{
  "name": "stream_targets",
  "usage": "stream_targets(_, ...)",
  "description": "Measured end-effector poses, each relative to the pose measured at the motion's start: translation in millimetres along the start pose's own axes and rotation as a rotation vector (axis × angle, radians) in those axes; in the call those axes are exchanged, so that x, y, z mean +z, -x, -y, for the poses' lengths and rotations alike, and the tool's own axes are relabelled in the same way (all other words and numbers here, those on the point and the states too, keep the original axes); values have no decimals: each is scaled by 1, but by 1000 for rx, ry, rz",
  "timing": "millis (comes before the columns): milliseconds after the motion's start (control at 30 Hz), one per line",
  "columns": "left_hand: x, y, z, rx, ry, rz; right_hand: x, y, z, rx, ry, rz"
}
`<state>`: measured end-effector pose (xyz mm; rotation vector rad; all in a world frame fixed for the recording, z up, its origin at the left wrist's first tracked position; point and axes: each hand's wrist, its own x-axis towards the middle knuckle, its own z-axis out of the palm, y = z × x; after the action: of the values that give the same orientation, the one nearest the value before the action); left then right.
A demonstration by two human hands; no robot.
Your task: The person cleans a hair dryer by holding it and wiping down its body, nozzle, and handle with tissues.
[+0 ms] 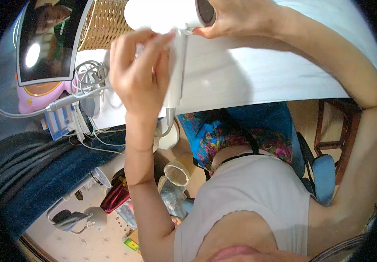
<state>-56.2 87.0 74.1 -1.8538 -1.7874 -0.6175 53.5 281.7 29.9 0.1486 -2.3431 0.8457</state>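
A white hair dryer [177,74] lies across the left part of the white table, its barrel at the top edge of the view and its handle pointing toward me. My right hand [236,18] grips the barrel beside its dark round end; part of that hand is cut off by the frame. Over the upper handle, my left hand [140,74] is bent, with fingers curled and fingertips close to where handle meets barrel. Those fingertips are blurred, so what they pinch, if anything, cannot be made out. A grey cord [169,124] leaves the handle's lower end and hangs off the table edge.
At the left stand a mirror-like dark screen [49,43], a wicker basket [103,26], a pink object [35,98] and tangled cables [90,76]. The white tabletop [284,78] ends before my lap. A wooden stool [350,126] stands right; a small bin [176,174] is below.
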Motion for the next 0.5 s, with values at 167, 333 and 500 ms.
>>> stream_targets(167,14,-7,-1,-87,77,45,-5,-1,2,56,-5,45)
stream_targets(333,9,-4,-12,55,125,148,-6,-1,2,-57,-13,18)
stream_targets(500,9,11,-26,-67,247,176,-7,0,11,17,26,66)
